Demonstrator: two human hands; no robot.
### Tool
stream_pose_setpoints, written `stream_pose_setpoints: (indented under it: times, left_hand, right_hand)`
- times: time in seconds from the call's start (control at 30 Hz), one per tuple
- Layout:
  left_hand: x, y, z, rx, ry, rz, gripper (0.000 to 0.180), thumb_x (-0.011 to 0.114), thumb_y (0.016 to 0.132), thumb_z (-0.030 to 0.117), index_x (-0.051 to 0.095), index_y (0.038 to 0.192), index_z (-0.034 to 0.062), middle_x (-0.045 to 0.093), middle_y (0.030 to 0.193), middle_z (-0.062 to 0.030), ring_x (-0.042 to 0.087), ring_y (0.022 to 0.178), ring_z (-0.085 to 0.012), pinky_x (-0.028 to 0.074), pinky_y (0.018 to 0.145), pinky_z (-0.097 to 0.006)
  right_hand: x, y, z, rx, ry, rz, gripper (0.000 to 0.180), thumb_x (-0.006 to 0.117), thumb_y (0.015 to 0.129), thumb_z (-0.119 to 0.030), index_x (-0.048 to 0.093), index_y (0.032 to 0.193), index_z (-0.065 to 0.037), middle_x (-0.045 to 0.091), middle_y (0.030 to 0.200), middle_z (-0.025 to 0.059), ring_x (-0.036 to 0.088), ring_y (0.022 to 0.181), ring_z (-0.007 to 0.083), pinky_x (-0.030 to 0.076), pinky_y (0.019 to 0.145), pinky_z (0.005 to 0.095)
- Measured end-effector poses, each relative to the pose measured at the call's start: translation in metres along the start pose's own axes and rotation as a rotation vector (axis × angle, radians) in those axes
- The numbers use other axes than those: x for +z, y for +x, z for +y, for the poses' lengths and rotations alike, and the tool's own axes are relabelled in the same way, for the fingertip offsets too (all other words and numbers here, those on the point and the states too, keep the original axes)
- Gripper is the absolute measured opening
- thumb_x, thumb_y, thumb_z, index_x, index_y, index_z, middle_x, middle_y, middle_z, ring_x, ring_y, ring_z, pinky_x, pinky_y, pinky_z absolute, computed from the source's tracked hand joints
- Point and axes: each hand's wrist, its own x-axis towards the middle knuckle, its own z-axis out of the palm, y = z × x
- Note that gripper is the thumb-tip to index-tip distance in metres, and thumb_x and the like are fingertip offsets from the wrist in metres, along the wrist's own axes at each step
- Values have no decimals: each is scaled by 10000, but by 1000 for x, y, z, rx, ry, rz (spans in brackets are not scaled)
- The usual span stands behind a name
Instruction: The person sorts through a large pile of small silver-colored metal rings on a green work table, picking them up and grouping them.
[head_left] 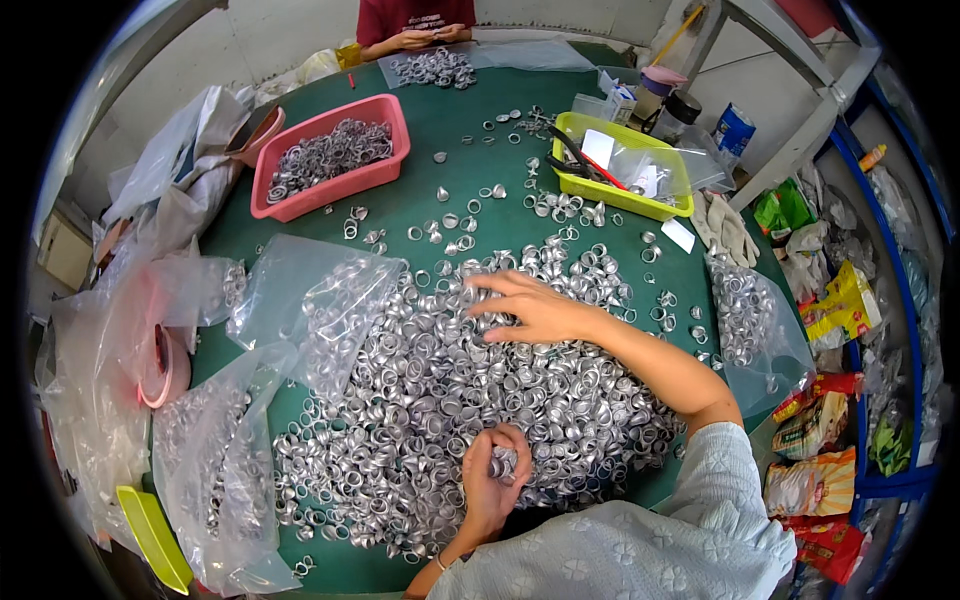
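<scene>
A broad heap of silver-coloured metal rings [400, 400] covers the middle of the green table. Low in the heap, near my body, my left hand [488, 482] is curled palm up around several rings [503, 463]. My right hand [535, 308] reaches across to the far part of the heap, palm down with its fingers spread over the rings; whether the fingertips touch them I cannot tell. A clear plastic bag [315, 300] with rings in it lies against the heap's left side.
A pink basin [400, 150] of rings stands far left; a yellow-green basket [625, 212] with pliers and packets stands far right. Bags of rings lie at both sides, one bag [745, 320] beside a glove [727, 232]. Across the table, a person in a dark red shirt [415, 20] handles something small.
</scene>
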Motion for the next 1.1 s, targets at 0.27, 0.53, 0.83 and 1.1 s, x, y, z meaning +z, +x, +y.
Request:
stream_pose_setpoints:
  times: [0.27, 0.53, 0.83, 1.1]
  left_hand:
    - [0, 0, 1, 12, 72, 1, 290, 407, 955, 273, 500, 840, 24, 490, 817, -112, 433, 542, -150, 353, 424, -244]
    - [2, 2, 1, 6, 79, -28, 262, 436, 944, 274, 489, 848, 36, 464, 795, -98, 409, 532, -140, 332, 408, -225]
    - [5, 2, 2, -3, 105, -23, 213, 459, 935, 267, 497, 904, 60, 432, 798, -73, 393, 549, -139, 313, 399, -211]
    - [6, 1, 1, -6, 93, -2, 182, 460, 935, 238, 505, 957, 63, 439, 816, -67, 384, 550, -127, 302, 406, -205]
  right_hand:
    - [-38, -14, 109, 455, -406, 509, 269, 586, 830, -242, 624, 1016, -51, 555, 1169, 123, 504, 1060, 295, 396, 893, 402]
    - [-30, -43, 98, 422, -231, 104, 344, 564, 838, -386, 626, 1049, -121, 437, 1293, 81, 371, 1174, 313, 327, 966, 445]
    - [-73, -41, 27, 686, -372, 102, 138, 678, 749, -220, 685, 786, -87, 661, 767, 97, 599, 814, 272, 424, 822, 390]
    - [-98, -48, 36, 900, -372, -182, 176, 684, 725, -262, 686, 639, -108, 616, 517, -13, 638, 651, 195, 486, 632, 325]
